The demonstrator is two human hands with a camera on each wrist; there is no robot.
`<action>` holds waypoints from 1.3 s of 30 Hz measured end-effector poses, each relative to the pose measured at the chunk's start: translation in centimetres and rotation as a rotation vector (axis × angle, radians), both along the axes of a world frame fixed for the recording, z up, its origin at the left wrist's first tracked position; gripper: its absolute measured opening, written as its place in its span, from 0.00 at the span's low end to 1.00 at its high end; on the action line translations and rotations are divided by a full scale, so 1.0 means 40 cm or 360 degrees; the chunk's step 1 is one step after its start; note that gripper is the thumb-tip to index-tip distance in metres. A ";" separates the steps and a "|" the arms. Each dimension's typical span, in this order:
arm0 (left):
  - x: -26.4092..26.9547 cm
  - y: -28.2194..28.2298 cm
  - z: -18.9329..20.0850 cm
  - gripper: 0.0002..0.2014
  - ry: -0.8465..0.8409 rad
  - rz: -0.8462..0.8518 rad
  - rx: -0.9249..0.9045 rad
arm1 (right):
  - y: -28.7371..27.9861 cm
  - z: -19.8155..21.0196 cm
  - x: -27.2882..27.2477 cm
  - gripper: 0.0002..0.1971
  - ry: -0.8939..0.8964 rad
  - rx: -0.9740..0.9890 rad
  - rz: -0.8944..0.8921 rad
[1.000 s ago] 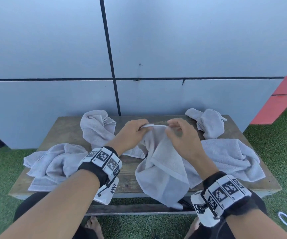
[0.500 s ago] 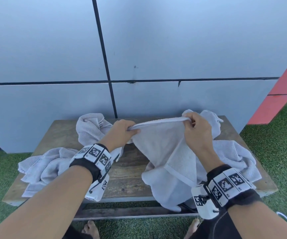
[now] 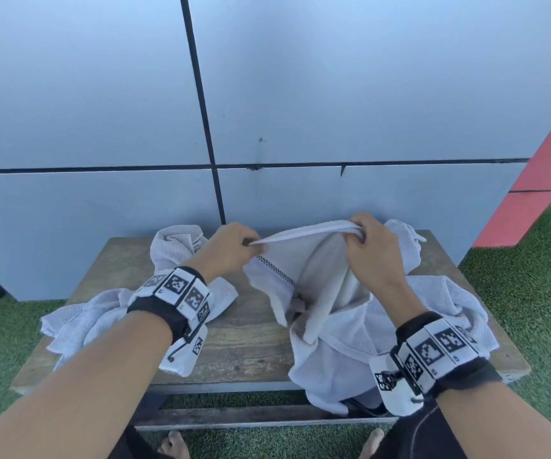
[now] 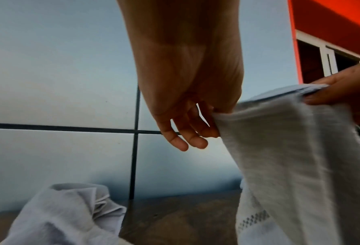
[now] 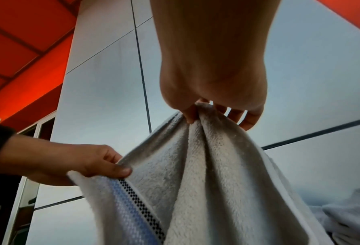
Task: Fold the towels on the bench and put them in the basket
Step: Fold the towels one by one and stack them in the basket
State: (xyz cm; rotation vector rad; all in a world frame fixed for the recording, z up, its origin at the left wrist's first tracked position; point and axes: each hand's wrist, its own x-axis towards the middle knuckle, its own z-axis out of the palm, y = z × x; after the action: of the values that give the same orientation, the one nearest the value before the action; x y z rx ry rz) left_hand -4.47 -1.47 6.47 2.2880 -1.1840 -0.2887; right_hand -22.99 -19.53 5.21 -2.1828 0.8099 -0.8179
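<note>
I hold a light grey towel (image 3: 320, 276) up over the wooden bench (image 3: 247, 346). My left hand (image 3: 234, 250) pinches its top hem at the left end, and my right hand (image 3: 367, 250) grips a bunch of the same hem at the right. The hem runs taut between them and the cloth hangs down in folds, with a dotted woven band (image 3: 274, 268) showing. In the left wrist view the left hand (image 4: 195, 116) pinches the towel (image 4: 290, 157) edge. In the right wrist view the right hand (image 5: 208, 106) clutches gathered towel (image 5: 206, 182). No basket is in view.
Other crumpled towels lie on the bench: one at the left front (image 3: 78, 323), one at the back left (image 3: 174, 246), one at the back right (image 3: 403, 240), one at the right (image 3: 449, 313). A grey panelled wall (image 3: 267, 94) rises behind. Artificial grass (image 3: 532, 293) surrounds the bench.
My hands moved apart along the hem and raised the towel off the bench. Since half a second ago the right hand has bunched more cloth and the towel hangs more folded.
</note>
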 end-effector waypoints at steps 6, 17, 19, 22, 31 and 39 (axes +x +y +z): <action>-0.051 0.011 0.040 0.23 0.0044 -0.0095 -0.0140 | 0.063 -0.006 0.003 0.22 0.0275 -0.0123 0.0369; -0.092 0.068 0.049 0.21 0.0032 -0.0072 -0.0322 | 0.150 0.086 -0.024 0.13 0.0045 -0.0167 0.0227; -0.105 0.079 0.052 0.19 0.0044 -0.0048 -0.0434 | 0.163 0.090 -0.034 0.08 0.0043 -0.0074 0.0286; -0.143 0.071 0.073 0.11 -0.0026 -0.0163 -0.0506 | 0.203 0.084 -0.038 0.12 0.0032 0.0001 0.0429; -0.143 0.068 0.026 0.22 0.0012 -0.0130 -0.0280 | 0.180 0.107 -0.039 0.06 -0.0331 -0.0158 0.0214; -0.123 0.044 -0.037 0.13 0.0114 -0.0226 -0.0436 | 0.104 0.063 -0.053 0.04 0.0086 0.0020 0.0333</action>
State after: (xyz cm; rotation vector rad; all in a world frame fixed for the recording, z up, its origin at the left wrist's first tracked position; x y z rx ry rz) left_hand -9.38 0.27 5.01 1.9478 -1.2679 -0.2419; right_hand -25.10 -15.36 7.75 -2.2410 0.5976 -0.6503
